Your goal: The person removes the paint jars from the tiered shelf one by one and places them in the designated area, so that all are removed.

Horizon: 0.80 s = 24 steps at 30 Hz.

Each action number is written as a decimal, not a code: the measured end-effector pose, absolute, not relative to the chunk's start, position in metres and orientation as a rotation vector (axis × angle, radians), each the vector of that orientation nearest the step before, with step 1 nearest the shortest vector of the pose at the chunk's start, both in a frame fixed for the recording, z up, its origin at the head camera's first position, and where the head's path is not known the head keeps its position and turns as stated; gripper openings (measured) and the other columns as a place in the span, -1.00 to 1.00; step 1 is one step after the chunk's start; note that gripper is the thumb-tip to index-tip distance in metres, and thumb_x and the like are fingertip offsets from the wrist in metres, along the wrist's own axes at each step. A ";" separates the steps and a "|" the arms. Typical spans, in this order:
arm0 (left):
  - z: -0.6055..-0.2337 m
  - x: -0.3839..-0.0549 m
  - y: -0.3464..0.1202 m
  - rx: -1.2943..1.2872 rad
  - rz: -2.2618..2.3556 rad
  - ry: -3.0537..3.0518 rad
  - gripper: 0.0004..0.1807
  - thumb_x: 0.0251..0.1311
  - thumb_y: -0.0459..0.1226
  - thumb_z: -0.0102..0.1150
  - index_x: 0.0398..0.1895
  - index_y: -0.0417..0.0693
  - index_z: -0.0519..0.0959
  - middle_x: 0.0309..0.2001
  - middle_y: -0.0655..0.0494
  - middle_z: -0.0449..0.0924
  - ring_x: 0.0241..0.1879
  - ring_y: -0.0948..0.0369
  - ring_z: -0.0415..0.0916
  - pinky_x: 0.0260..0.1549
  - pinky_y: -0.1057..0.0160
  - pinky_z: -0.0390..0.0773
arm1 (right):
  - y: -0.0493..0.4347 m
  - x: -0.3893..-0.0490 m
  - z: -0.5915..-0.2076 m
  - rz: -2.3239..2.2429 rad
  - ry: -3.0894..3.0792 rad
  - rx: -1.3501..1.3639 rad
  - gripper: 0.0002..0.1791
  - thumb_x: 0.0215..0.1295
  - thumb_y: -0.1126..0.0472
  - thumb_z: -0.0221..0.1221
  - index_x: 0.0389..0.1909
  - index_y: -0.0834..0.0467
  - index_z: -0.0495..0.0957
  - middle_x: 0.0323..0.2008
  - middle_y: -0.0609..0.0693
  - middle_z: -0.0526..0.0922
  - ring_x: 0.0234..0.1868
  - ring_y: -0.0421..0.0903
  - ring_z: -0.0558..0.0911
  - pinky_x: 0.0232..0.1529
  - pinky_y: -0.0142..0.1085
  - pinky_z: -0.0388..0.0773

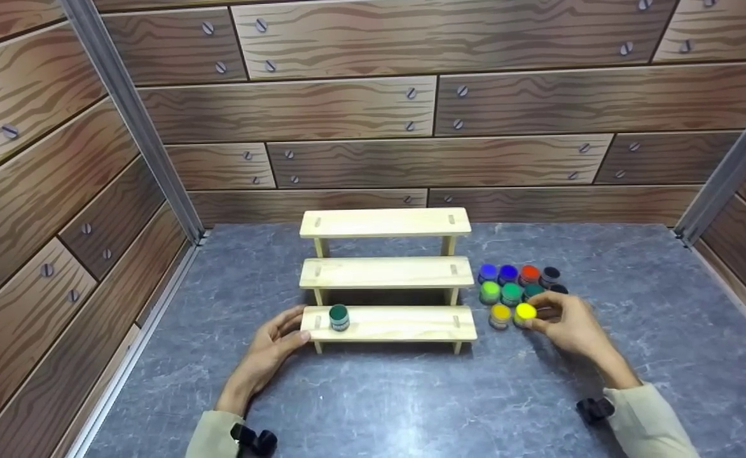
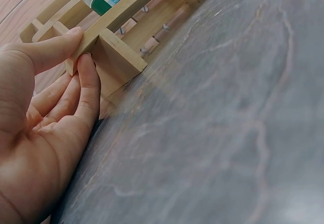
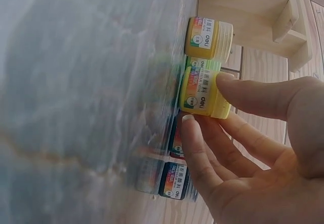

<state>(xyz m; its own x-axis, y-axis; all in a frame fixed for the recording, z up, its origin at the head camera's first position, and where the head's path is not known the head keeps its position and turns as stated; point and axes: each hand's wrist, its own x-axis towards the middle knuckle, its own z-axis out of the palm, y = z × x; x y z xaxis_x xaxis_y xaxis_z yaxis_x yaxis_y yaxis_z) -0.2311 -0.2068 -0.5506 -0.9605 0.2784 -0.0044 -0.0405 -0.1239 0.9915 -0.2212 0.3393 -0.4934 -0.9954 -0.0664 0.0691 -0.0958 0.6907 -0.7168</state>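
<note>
A three-step wooden display stand (image 1: 398, 326) stands on the grey marbled table. My left hand (image 1: 263, 356) pinches the left end of its lowest step, thumb on top and fingertips underneath, as the left wrist view shows. On that step, near the left end, sits a dark green paint jar (image 1: 339, 319). Right of the stand, my right hand (image 1: 570, 326) holds a bright yellow paint jar (image 3: 200, 91) between thumb and fingers, at the front of a group of jars. A darker yellow jar (image 1: 500, 316) stands just left of it.
Behind the yellow jars are a light green jar (image 1: 490, 292), a mid-green jar (image 1: 511, 293), blue jars (image 1: 507, 274), a red jar (image 1: 529, 275) and a black jar (image 1: 550, 275). My right fingers partly cover others. Wood-patterned walls (image 1: 347, 108) enclose the table at back and sides.
</note>
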 end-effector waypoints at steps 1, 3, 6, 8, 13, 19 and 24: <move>-0.551 -0.231 -0.207 0.270 2.191 1.924 -0.16 0.40 -0.38 0.32 0.64 -0.37 0.14 0.53 -0.41 0.27 0.26 0.14 0.58 0.24 0.26 0.63 | 0.339 -0.221 -0.493 1.217 -2.856 0.136 -0.57 0.33 0.32 0.43 0.16 0.39 0.63 0.06 0.37 0.73 0.04 0.24 0.77 0.06 -0.03 0.77; -0.550 -0.231 -0.207 0.277 2.188 1.930 -0.16 0.40 -0.38 0.32 0.64 -0.38 0.13 0.53 -0.42 0.27 0.26 0.14 0.58 0.23 0.27 0.63 | 0.338 -0.221 -0.494 1.232 -2.858 0.136 -0.55 0.33 0.32 0.43 0.18 0.40 0.61 0.08 0.38 0.72 0.05 0.26 0.76 0.07 -0.02 0.77; -0.549 -0.231 -0.207 0.281 2.188 1.929 -0.16 0.41 -0.38 0.31 0.64 -0.38 0.13 0.53 -0.42 0.27 0.24 0.16 0.58 0.22 0.28 0.63 | 0.338 -0.221 -0.493 1.247 -2.854 0.137 -0.52 0.32 0.33 0.44 0.19 0.42 0.60 0.10 0.40 0.71 0.06 0.28 0.76 0.07 -0.02 0.77; -0.549 -0.230 -0.206 0.281 2.187 1.932 -0.17 0.42 -0.38 0.31 0.64 -0.38 0.14 0.53 -0.42 0.27 0.24 0.17 0.59 0.21 0.29 0.63 | 0.338 -0.222 -0.492 1.248 -2.852 0.141 -0.51 0.31 0.33 0.44 0.20 0.44 0.59 0.11 0.42 0.70 0.06 0.29 0.76 0.07 -0.01 0.76; -0.549 -0.230 -0.205 0.276 2.192 1.929 -0.18 0.42 -0.39 0.30 0.64 -0.39 0.14 0.53 -0.42 0.27 0.22 0.17 0.60 0.21 0.29 0.63 | 0.338 -0.220 -0.489 1.229 -2.855 0.134 -0.52 0.35 0.32 0.41 0.22 0.43 0.58 0.13 0.40 0.68 0.09 0.30 0.74 0.13 0.04 0.74; -0.551 -0.230 -0.203 0.268 2.195 1.902 -0.16 0.41 -0.41 0.30 0.65 -0.40 0.11 0.54 -0.42 0.25 0.23 0.16 0.60 0.23 0.28 0.62 | 0.338 -0.213 -0.476 1.193 -2.785 0.182 -0.57 0.40 0.32 0.38 0.22 0.41 0.59 0.12 0.37 0.70 0.11 0.29 0.74 0.12 0.00 0.74; -0.549 -0.231 -0.205 0.262 2.206 1.913 -0.17 0.39 -0.42 0.30 0.63 -0.41 0.13 0.54 -0.42 0.26 0.21 0.17 0.60 0.22 0.29 0.62 | 0.328 -0.209 -0.461 1.172 -2.724 0.237 -0.56 0.43 0.25 0.38 0.23 0.37 0.61 0.13 0.35 0.70 0.10 0.27 0.74 0.11 0.00 0.74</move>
